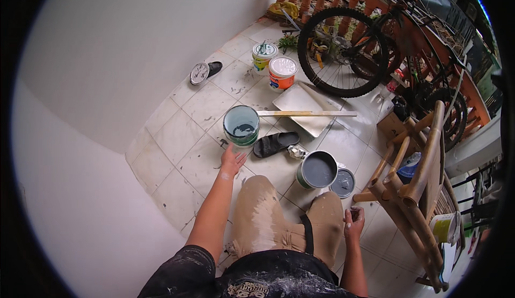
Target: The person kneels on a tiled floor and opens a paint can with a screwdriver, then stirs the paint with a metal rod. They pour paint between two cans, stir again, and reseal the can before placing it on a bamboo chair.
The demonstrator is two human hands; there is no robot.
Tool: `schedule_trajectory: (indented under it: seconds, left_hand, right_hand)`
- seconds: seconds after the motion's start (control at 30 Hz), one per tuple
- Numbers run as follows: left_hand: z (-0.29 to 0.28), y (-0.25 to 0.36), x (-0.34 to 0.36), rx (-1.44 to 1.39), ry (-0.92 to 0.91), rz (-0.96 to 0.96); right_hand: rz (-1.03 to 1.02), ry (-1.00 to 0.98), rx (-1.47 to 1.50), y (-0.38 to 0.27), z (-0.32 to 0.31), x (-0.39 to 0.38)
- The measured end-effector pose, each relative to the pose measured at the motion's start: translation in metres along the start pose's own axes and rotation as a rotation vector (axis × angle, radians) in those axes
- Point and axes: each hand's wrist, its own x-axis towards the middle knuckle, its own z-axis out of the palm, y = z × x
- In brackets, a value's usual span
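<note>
Tiled floor (196,150), bucket (239,117) just beyond left hand (233,161).
Fingers spread, released; right hand (354,223) curled, cannot tell if gripping.

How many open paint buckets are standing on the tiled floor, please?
2. One is just ahead of the left hand; the other, holding grey paint, is in front of the right knee, beside a grey-smeared lid. More might be hidden behind the bamboo furniture.
</note>
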Motion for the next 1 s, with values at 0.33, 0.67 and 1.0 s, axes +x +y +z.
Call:
schedule_trajectory:
  seconds: [0.33, 0.67, 1.0]
  left_hand:
    - [0.032, 0.002, 0.086, 0.098, 0.138, 0.132]
    - [-0.007, -0.006, -0.022, 0.798, 0.311, 0.844]
    - [0.013, 0.021, -0.254, 1.378, -0.052, 0.949]
  right_hand:
    - [-0.241, -0.446, -0.534, -0.051, 0.072, 0.004]
    - [-0.564, -0.633, -0.42, -0.153, 0.184, 0.015]
    - [-0.437, -0.733, -1.001, -0.108, 0.365, 0.013]
